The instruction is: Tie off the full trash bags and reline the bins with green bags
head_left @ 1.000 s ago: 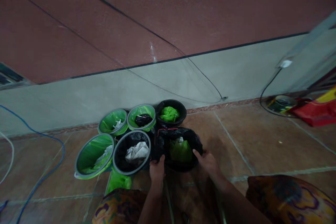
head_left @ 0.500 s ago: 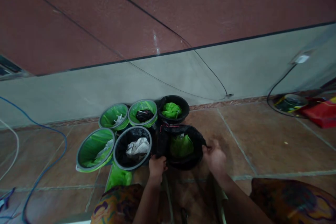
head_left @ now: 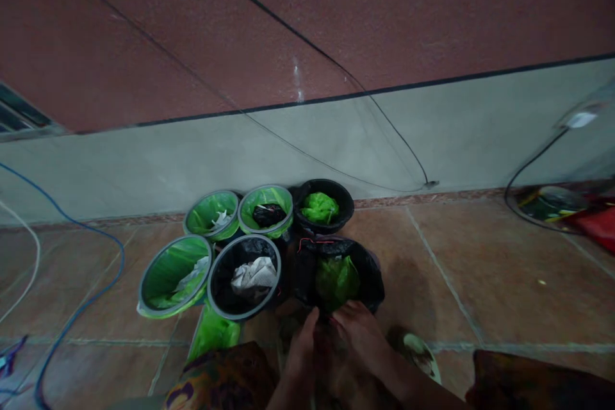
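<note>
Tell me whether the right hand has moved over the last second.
Yes. The right hand slid from the right rim of the black-lined bin to its near rim, beside the left hand.

Light is dim and even. A soft shadow lies on the floor [head_left: 423,269] right of centre. The left hand [head_left: 302,341] and right hand [head_left: 361,332] are dark and blurred. Straight wall [head_left: 432,134] lines bow toward the edges.

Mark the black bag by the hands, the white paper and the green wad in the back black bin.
black bag [head_left: 372,272], head view, right side of its rim.
white paper [head_left: 254,273], head view, middle of the crumple.
green wad [head_left: 320,207], head view, its centre.
</note>
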A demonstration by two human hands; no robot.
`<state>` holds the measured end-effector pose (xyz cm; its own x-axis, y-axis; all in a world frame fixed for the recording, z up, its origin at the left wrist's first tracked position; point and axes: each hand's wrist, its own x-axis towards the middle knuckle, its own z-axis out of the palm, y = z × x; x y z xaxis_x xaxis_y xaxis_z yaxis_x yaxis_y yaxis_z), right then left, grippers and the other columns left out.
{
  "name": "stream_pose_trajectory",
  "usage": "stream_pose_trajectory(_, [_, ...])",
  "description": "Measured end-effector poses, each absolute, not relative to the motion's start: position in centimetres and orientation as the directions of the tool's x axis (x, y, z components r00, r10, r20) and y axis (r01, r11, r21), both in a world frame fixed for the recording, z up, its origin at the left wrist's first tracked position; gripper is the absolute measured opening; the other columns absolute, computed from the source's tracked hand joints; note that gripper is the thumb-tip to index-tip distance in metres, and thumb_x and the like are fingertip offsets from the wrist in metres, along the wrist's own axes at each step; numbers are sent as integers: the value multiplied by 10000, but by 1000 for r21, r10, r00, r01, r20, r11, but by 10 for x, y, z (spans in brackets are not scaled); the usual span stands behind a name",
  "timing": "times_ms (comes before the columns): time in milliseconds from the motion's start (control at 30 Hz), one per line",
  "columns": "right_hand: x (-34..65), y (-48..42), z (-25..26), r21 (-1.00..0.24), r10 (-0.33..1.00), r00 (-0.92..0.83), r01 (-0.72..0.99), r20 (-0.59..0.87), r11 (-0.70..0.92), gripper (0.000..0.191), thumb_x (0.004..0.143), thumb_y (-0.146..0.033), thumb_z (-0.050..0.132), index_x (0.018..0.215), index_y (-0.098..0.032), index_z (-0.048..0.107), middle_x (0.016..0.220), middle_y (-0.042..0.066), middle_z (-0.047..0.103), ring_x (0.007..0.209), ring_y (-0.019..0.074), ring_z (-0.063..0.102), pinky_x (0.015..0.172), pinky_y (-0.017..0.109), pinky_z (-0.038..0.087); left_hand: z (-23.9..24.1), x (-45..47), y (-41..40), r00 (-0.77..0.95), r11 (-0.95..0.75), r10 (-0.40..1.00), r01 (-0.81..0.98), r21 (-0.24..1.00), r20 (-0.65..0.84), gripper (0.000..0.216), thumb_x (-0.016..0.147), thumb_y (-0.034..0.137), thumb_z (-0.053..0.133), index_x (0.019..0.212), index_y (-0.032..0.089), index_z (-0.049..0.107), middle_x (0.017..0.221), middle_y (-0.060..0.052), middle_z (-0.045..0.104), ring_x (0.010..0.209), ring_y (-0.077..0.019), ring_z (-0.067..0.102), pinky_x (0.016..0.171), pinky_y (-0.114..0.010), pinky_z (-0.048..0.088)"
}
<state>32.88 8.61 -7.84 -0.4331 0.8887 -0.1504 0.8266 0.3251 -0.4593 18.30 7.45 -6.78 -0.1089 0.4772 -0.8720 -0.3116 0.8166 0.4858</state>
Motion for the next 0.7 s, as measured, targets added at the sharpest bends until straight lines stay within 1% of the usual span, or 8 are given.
stream_pose_trajectory(100, [333,87,-62,-518,820,-551,752,-156,407,153,874,-168,551,801,-197,682,866,25,717,887,178,606,848,309,397,-77,202,66,60,821,455,-415,393,-888,494,697,639,673,694,145,647,639,-41,640,586,-157,587,557,-271,420])
stream_pose_trajectory(200, [341,113,-50,-563,755,-650,658,-89,500,233,909,-262,544,715,-207,663,749,0,689,787,148,598,829,288,408,-79,211,69,60,758,536,-474,448,-842,306,697,434,725,697,135,664,617,-22,630,589,-138,567,569,-256,395])
stream_pose_trajectory(267, [346,146,-47,-544,795,-605,685,-54,485,330,966,-285,444,738,-203,668,740,11,681,778,143,607,820,276,425,-78,212,72,25,738,544,-490,464,-838,199,703,326,713,673,138,656,619,-20,632,589,-129,568,569,-246,394])
stream_pose_trajectory(300, [347,166,-48,-513,835,-549,728,-39,455,333,977,-263,403,806,-198,682,803,28,695,840,152,621,826,275,432,-77,211,72,5,737,534,-493,463,-845,180,707,305,707,661,141,648,623,-21,635,592,-127,573,571,-243,399])
stream_pose_trajectory(367, [345,205,-54,-404,878,-476,812,-42,421,259,944,-208,436,941,-176,694,977,75,713,992,194,622,933,312,424,-75,211,71,-31,741,514,-487,462,-857,194,717,312,707,650,144,635,617,-22,632,581,-125,580,574,-242,413])
stream_pose_trajectory(467, [333,250,-71,-251,901,-399,902,-169,352,275,898,-141,475,1102,-109,658,1148,152,682,1085,232,623,945,317,448,-80,211,68,-30,745,510,-484,459,-860,220,719,339,718,677,142,630,614,-24,632,557,-121,590,581,-245,429])
stream_pose_trajectory(567, [317,271,-87,-163,900,-348,935,-260,315,335,876,-60,441,1150,-66,633,1153,201,676,1032,258,665,876,339,492,-91,210,66,-9,771,489,-464,437,-872,244,707,362,734,696,151,613,583,-19,625,514,-121,581,551,-244,413])
stream_pose_trajectory(700, [307,276,-96,-128,901,-343,939,-267,319,399,895,-18,343,1173,-50,627,1132,235,675,979,285,690,801,375,510,-103,211,67,-36,797,465,-418,436,-884,315,653,411,782,667,161,591,572,-32,639,480,-131,570,513,-245,388])
